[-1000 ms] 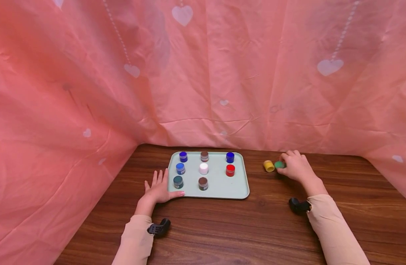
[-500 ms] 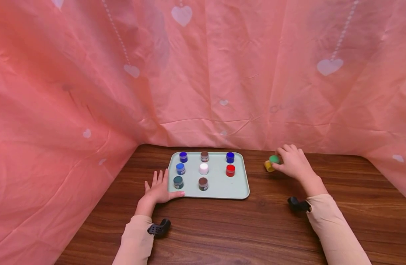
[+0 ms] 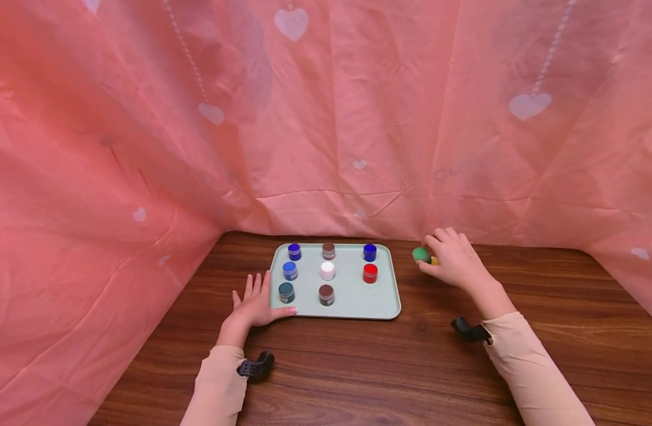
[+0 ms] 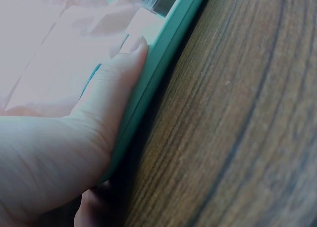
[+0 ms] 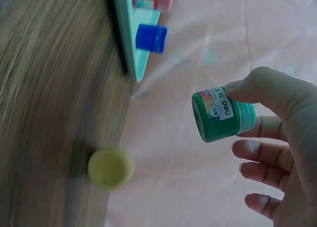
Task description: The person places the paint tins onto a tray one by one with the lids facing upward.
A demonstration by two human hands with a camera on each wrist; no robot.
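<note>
My right hand (image 3: 456,263) pinches a small green paint jar (image 5: 220,114) between thumb and forefinger. The jar is lifted off the table, tilted, with its label showing in the right wrist view. Below it a yellow jar (image 5: 111,167) stands on the table, mostly covered by the hand in the head view. At the tray's left end my left hand (image 3: 253,306) lies with spread, straight fingers. Its thumb (image 4: 116,81) rests over the rim of the pale green tray (image 3: 358,303).
Rows of paint jars stand on the tray: among them a teal jar (image 3: 286,292), a white jar (image 3: 327,271), a red jar (image 3: 370,273) and a dark blue jar (image 3: 370,252). A pink curtain (image 3: 326,148) hangs behind the wooden table (image 3: 358,373).
My right hand has picked up the green jar from beside the yellow one and carried it left, towards the tray. The left hand has stayed in place.
</note>
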